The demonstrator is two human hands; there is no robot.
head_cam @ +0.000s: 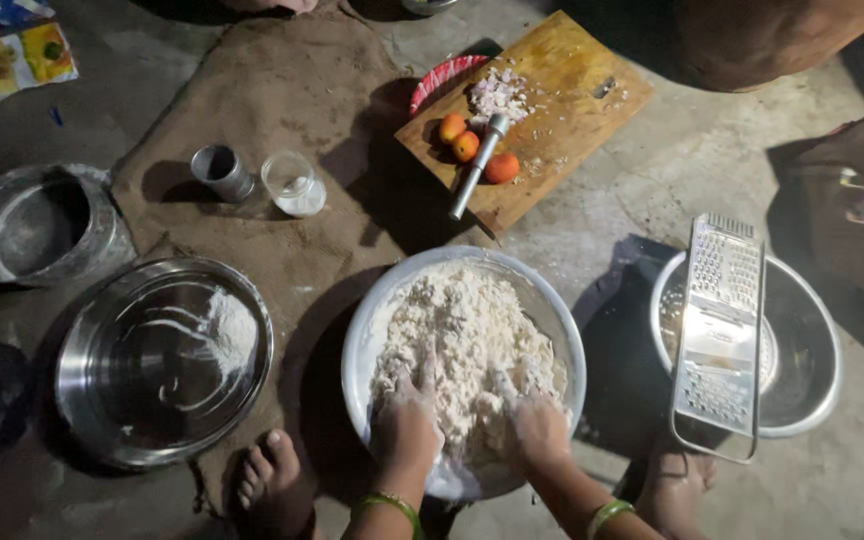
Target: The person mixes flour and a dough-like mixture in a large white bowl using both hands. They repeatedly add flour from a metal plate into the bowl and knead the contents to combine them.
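Note:
A wide white bowl (372, 330) on the floor holds a crumbly heap of white flour dough (467, 330). My left hand (407, 425) presses into the near left side of the dough, fingers spread and coated in flour. Beside it, my right hand (539, 425) digs into the near right side, also floury. Both wrists carry green bangles. My bare feet rest on the floor at either side of the bowl.
A steel plate (157, 360) with some flour lies left. A steel pot (32, 225), a steel cup (220, 172) and a glass (294, 183) sit further back. A wooden board (562, 120) bears a knife, three small tomatoes and chopped onion. A flat grater (720, 335) lies across a steel bowl (812, 350) at right.

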